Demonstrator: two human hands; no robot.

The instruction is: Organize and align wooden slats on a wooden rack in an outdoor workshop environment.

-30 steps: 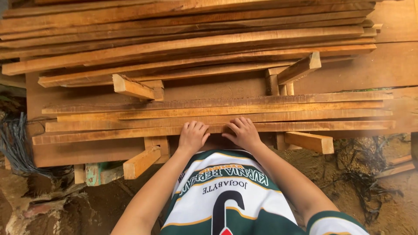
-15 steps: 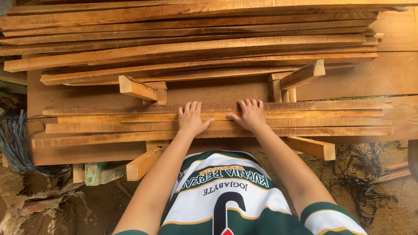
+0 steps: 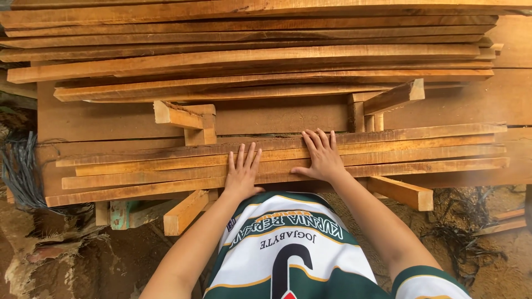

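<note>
Sandy ground [image 3: 499, 277] runs under a rough timber bench [image 3: 277, 113] loaded with long sawn planks, a big stack [image 3: 249, 55] at the far side and a smaller row of four thin strips [image 3: 421, 149] lying side by side along the near edge on short cross blocks [image 3: 185, 211]. Both hands are flat on that near row: the left hand [image 3: 242, 173] rests palm-down with fingers spread across the front strips, its grip released and holding nothing. Just beside it, the right hand [image 3: 322, 156] reaches a little farther in, fingers stretched over the back strips and thumb out to the side, likewise pressing down rather than clasping anything, while a dark bundle of cords [image 3: 19, 171] hangs off the bench's left end.
</note>
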